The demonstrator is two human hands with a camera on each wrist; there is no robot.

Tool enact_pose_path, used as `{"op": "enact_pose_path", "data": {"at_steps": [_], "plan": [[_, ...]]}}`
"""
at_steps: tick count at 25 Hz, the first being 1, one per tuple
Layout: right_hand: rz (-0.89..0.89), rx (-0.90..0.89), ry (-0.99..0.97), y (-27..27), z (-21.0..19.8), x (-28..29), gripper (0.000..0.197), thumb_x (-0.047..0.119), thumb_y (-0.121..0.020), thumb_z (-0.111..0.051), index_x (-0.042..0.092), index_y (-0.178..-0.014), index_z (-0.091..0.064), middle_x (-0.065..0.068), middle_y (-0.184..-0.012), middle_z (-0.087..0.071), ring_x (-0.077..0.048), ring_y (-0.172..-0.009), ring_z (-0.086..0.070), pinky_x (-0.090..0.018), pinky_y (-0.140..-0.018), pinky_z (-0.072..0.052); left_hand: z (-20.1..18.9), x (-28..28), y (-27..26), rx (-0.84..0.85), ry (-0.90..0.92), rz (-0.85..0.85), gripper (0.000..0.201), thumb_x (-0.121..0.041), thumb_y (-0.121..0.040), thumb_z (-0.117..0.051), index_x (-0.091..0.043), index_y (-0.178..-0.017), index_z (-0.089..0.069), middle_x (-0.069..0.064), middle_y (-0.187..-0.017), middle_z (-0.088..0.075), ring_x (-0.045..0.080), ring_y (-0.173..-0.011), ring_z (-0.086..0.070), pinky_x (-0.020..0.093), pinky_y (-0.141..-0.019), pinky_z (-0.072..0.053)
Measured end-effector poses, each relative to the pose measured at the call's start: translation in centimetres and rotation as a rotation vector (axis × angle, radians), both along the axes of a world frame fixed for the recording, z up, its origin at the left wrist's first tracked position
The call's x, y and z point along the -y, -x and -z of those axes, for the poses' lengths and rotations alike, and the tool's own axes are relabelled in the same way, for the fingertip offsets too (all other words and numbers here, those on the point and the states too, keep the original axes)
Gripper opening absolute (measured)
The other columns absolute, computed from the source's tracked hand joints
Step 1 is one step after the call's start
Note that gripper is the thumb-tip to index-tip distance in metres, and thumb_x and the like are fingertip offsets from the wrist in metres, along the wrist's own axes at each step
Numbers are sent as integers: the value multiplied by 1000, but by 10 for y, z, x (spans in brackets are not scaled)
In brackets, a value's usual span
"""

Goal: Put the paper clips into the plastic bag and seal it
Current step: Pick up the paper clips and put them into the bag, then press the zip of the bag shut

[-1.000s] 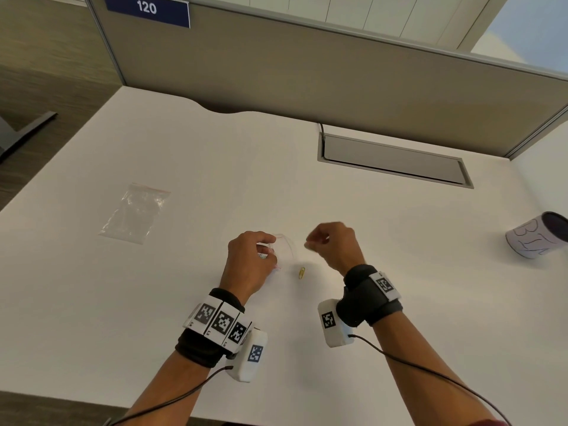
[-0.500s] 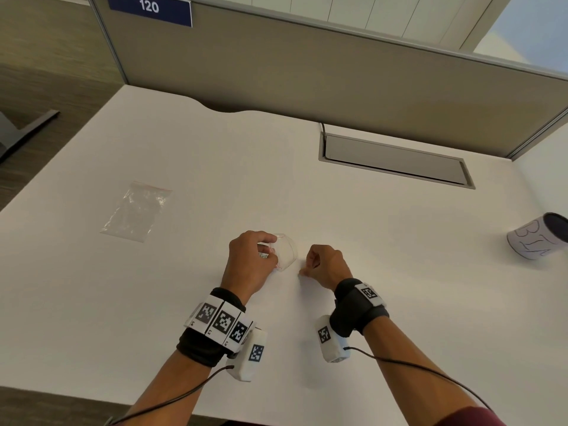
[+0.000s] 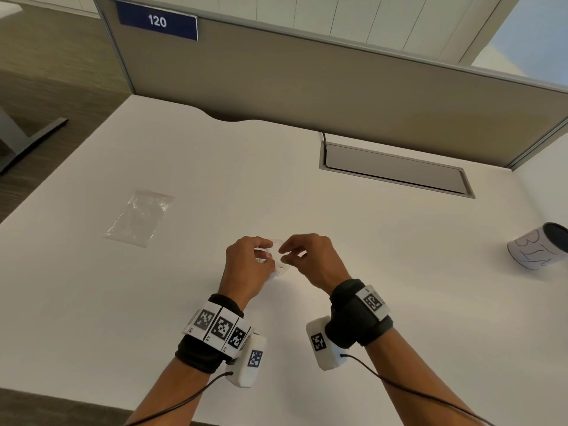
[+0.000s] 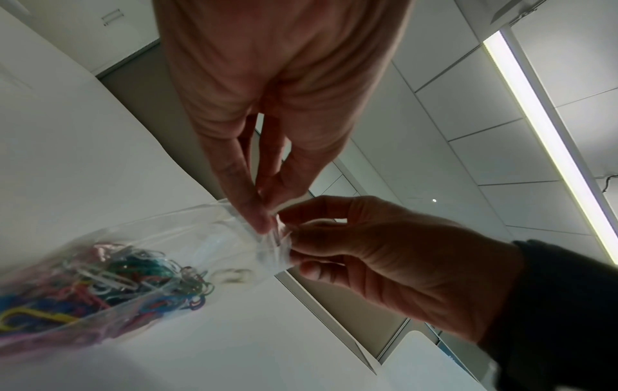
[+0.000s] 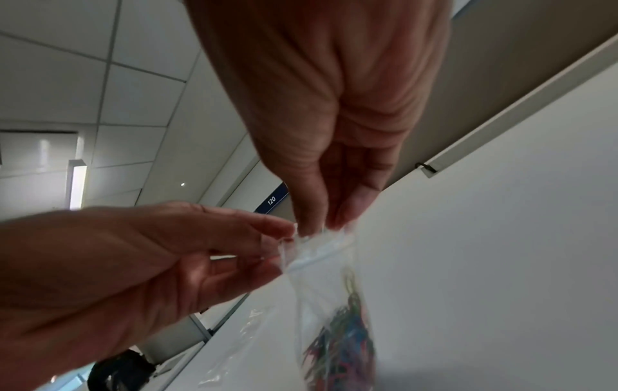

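A small clear plastic bag (image 3: 279, 263) is held between both hands above the middle of the white desk (image 3: 368, 272). Several coloured paper clips (image 4: 100, 280) lie bunched in its bottom end, also seen as paper clips (image 5: 337, 333) in the right wrist view. My left hand (image 3: 268, 257) pinches the bag's top edge with thumb and fingers (image 4: 257, 219). My right hand (image 3: 284, 255) pinches the same top edge from the other side, its fingertips (image 5: 311, 224) right against the left ones. I cannot tell whether the zip strip (image 5: 317, 254) is closed.
A second clear bag (image 3: 140, 218) lies flat on the desk to the left. A paper-wrapped cup (image 3: 538, 245) lies on its side at the far right. A grey cable hatch (image 3: 396, 172) is set into the desk before the partition wall (image 3: 307, 81).
The right hand dropped to a yellow clip on the desk, then rose to the bag's mouth. The clip is gone from the desk. Both hands now pinch the bag's top.
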State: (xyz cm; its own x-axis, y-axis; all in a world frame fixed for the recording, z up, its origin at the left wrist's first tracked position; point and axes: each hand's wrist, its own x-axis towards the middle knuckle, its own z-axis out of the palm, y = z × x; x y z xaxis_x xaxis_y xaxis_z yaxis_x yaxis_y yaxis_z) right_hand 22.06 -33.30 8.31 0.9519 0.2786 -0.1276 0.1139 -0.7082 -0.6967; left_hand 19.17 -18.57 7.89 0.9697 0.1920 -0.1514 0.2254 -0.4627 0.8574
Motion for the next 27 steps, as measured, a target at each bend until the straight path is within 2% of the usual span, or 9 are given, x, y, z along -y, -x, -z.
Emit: {"op": "enact_pose_path", "data": {"at_steps": [3,6,8,12,15,17,19,23,27], "plan": [[-11,61,54,12,0,3,15,22,-87,-65,19,-99,-72,5,-79,-57,-9,-72,-53,-13,-62,-38,1,-3,0,16,-9,-16,31,-2,-83,-70,-4,-113,-67,11,-117,-68,10,-86,-61,11,-69,-48],[-164,-50,93,25,-1,0,27,19,-81,-62,19,-107,-68,1,-72,-70,-10,-64,-59,-17,-65,-46,1,-3,0,42,-25,-33,29,-2,-83,-68,-3,-111,-68,10,-114,-69,10,-84,-63,10,-66,-45],[-148,-8,96,27,3,-3,23,26,-79,-65,21,-102,-67,-1,-78,-74,-14,-68,-65,-25,-69,-53,1,-3,-1,50,-25,-64,29,-2,-82,-68,-2,-112,-68,10,-115,-69,11,-85,-63,14,-69,-47],[-73,162,63,19,3,-2,12,29,-81,-63,17,-80,-65,0,-74,-72,-18,-68,-66,-38,-66,-57,-2,-4,-2,85,-31,-44,26,-10,-80,-73,-10,-106,-70,6,-112,-68,7,-81,-64,4,-61,-42],[-111,217,32,10,-11,10,5,18,-79,-61,15,-78,-65,0,-72,-70,-18,-66,-65,-39,-64,-57,-10,-18,-11,109,-190,180,35,-37,-74,-80,-24,-105,-70,-4,-117,-56,9,-98,-57,16,-82,-45],[-163,221,27,5,-20,21,5,15,-77,-62,15,-79,-66,-1,-74,-71,-18,-67,-65,-37,-66,-57,-16,-28,-18,64,-327,377,45,-53,-67,-78,-33,-105,-69,-10,-122,-48,9,-114,-45,29,-97,-37],[-182,214,4,0,-27,32,6,13,-77,-63,15,-80,-67,-1,-76,-72,-16,-69,-66,-32,-69,-58,-17,-35,-24,9,-415,538,50,-61,-60,-78,-37,-103,-68,-16,-125,-45,6,-117,-39,34,-100,-31],[-236,210,9,-9,-32,54,6,12,-79,-64,14,-83,-68,-1,-79,-73,-12,-72,-69,-28,-72,-59,-5,-37,-34,180,-328,642,29,-37,-72,-81,-21,-94,-69,-9,-107,-65,10,-102,-59,37,-95,-48],[-278,191,75,-12,-32,72,18,32,-82,-71,14,-83,-68,1,-79,-73,-9,-72,-67,-22,-70,-57,-8,-30,-34,295,-251,692,22,-30,-77,-79,-17,-91,-68,-5,-97,-72,10,-93,-66,17,-86,-48]]}}
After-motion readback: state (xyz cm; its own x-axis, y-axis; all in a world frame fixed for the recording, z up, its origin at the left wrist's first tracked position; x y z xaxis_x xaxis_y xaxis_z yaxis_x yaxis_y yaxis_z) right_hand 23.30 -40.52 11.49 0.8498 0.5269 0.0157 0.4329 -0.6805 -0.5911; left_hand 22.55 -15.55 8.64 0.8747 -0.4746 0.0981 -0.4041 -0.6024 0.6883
